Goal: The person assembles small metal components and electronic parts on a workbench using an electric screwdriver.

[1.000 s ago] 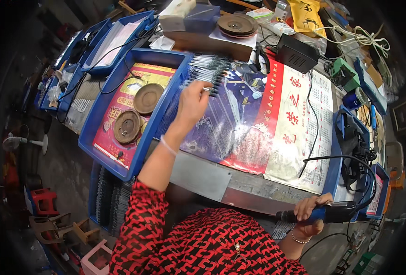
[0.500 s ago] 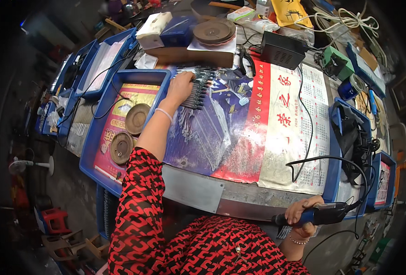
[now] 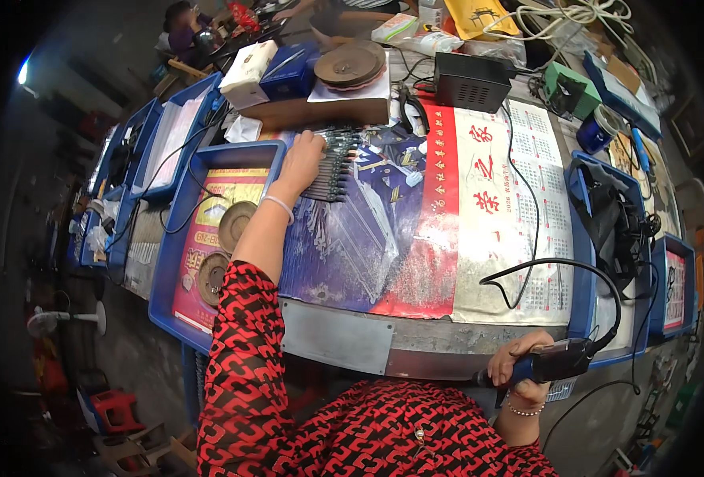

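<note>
Just by the table edge (image 3: 447,334), right hand (image 3: 519,366) clasps power tool (image 3: 563,362); left hand (image 3: 303,159) at rods (image 3: 332,171), grip unclear.

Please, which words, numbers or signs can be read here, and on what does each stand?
I do not copy the wording; writing stands here:
Calendar poster: large red characters, readable; date grid too small.
Poster's red band: pale characters, too small for certainty.
Pink-and-yellow sheet in blue tray: bold characters, partly hidden.
Yellow packet: dark print, too small.

Blue-black tool (image 3: 559,362), red-patterned black sleeve (image 3: 247,358)
</note>
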Tool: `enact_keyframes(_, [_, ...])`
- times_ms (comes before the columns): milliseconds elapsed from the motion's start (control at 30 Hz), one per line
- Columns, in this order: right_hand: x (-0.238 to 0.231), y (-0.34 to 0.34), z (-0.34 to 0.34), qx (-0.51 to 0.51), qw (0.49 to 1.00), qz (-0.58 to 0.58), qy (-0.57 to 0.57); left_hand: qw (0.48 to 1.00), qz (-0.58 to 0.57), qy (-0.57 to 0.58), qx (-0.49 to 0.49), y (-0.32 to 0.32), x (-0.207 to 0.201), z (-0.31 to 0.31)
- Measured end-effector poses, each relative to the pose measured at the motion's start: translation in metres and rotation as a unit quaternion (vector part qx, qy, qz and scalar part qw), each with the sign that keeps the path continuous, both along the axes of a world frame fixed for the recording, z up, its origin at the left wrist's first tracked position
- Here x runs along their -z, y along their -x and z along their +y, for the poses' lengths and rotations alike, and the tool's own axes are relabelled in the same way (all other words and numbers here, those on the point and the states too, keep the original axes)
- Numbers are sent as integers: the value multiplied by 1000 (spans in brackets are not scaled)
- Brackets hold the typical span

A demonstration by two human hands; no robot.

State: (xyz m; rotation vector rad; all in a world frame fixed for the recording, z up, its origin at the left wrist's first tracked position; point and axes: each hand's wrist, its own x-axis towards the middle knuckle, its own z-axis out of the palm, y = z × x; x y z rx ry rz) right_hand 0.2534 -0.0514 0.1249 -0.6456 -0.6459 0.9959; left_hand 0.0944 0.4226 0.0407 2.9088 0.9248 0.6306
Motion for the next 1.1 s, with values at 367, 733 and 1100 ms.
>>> enact_keyframes(367, [3,6,-3,-13,999,-32,-24,889,-389,231,74,15,-159,-84])
enact_keyframes(733, [-14,9,19,196,978,-66,-12,639,-342,688,-27,71,-76,-279])
enact_keyframes(1100, [-3,-2,110,338,925,-142,-101,461,-372,805,-32,79,-24,-347])
